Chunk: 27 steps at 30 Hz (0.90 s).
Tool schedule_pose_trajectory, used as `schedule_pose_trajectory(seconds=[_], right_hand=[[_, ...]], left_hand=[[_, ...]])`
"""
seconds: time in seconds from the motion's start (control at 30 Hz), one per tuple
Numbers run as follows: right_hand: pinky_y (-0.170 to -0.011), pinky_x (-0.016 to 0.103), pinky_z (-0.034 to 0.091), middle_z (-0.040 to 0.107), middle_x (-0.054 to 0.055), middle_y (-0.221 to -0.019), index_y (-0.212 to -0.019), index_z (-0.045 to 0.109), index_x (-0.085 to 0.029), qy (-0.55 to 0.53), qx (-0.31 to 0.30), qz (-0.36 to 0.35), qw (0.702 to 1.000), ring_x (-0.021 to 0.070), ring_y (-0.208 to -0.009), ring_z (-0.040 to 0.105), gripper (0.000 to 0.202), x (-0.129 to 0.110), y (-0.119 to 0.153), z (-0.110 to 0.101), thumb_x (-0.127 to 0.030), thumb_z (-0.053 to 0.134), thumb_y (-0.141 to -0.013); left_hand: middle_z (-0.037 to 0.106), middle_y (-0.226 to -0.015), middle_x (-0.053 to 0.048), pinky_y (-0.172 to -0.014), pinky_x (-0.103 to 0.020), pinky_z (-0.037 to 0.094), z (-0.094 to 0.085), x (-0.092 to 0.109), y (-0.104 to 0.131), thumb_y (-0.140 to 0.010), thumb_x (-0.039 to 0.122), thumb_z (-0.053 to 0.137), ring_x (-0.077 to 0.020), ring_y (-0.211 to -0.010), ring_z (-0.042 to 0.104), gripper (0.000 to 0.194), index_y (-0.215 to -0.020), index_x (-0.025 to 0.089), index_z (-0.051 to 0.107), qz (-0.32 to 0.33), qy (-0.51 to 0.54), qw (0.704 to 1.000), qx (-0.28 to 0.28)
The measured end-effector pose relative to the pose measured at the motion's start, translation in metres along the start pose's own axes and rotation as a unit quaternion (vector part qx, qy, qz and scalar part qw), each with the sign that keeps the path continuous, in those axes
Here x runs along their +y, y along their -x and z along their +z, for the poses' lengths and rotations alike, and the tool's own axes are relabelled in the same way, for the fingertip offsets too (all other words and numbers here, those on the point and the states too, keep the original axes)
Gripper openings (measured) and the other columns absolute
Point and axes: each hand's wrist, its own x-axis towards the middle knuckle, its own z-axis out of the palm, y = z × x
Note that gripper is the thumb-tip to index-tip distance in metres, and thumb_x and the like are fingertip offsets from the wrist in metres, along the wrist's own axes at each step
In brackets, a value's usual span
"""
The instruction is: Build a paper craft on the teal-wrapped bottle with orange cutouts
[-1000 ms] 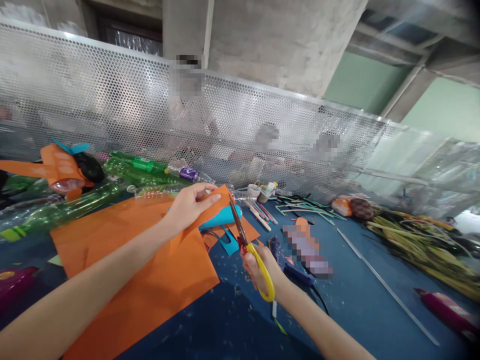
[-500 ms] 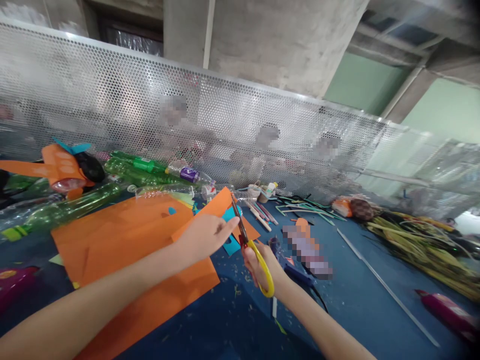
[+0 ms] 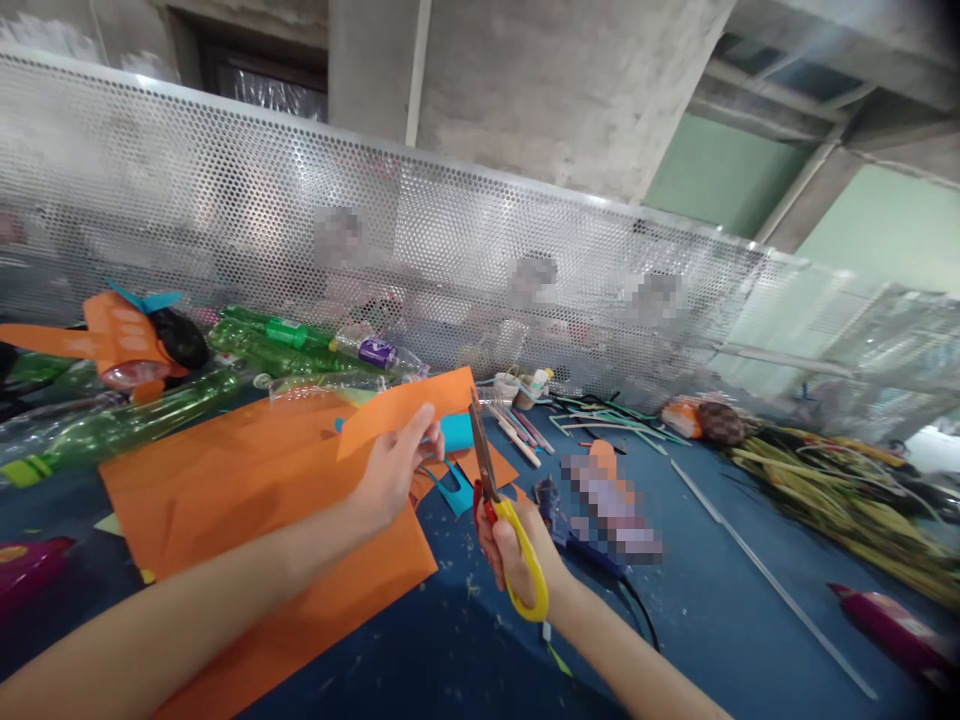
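Note:
My left hand [image 3: 394, 470] pinches an orange paper strip [image 3: 409, 400], with a blue paper piece [image 3: 456, 432] just beneath it by the fingertips. In my right hand [image 3: 517, 550] is a pair of scissors [image 3: 487, 460] with yellow and red handles, fingers through the loops. The blades point up and lie at the right end of the strip; whether they touch it is unclear. Large orange sheets [image 3: 300, 610] lie on the blue table under my left forearm. A blue paper scrap [image 3: 454, 492] sits between my hands.
Green bottles [image 3: 150, 410] and an orange paper plane model [image 3: 124, 335] are at the left. A blue glue gun [image 3: 592, 550] with a cord lies right of my right hand. Dry leaves [image 3: 825, 490] and a magenta bottle [image 3: 892, 625] are far right. A perforated metal screen [image 3: 465, 240] stands behind.
My left hand has moved left and turned, and the orange strip now extends flatter across its fingers. The scissors have shifted slightly down and stand more upright.

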Motion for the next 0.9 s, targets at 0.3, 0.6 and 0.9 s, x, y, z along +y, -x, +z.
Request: schedule_pose_trajectory(seconds=[0.3, 0.6, 0.9], right_hand=[[-0.06, 0.029, 0.047, 0.051, 0.002, -0.069, -0.076, 0.039, -0.021, 0.034, -0.069, -0.061, 0.995, 0.0153, -0.06, 0.051, 0.053, -0.017, 0.003, 0.004, -0.071, 0.024, -0.081], [-0.059, 0.028, 0.043, 0.054, 0.006, -0.082, -0.085, 0.044, -0.02, 0.026, -0.047, -0.056, 0.997, 0.0153, -0.065, 0.047, 0.051, -0.01, 0.004, 0.007, -0.064, 0.018, -0.087], [-0.058, 0.031, 0.041, 0.054, 0.006, -0.076, -0.082, 0.044, -0.02, 0.053, -0.032, -0.073, 0.995, 0.0164, -0.06, 0.046, 0.053, -0.019, 0.003, 0.004, -0.064, 0.015, -0.087]], left_hand=[[0.043, -0.055, 0.003, -0.067, -0.026, 0.043, 0.008, 0.013, 0.02, -0.087, 0.051, 0.04, -0.0138, -0.058, 0.048, 0.044, -0.054, 0.021, 0.039, 0.056, -0.173, 0.982, 0.053], [0.044, -0.055, 0.001, -0.069, -0.028, 0.043, 0.009, 0.005, 0.022, -0.086, 0.052, 0.039, -0.0152, -0.059, 0.049, 0.045, -0.054, 0.021, 0.042, 0.021, -0.18, 0.983, 0.023], [0.047, -0.054, 0.002, -0.067, -0.027, 0.043, 0.013, 0.009, 0.026, -0.087, 0.051, 0.038, -0.0153, -0.059, 0.051, 0.045, -0.052, 0.022, 0.042, 0.0, -0.204, 0.979, 0.016]])
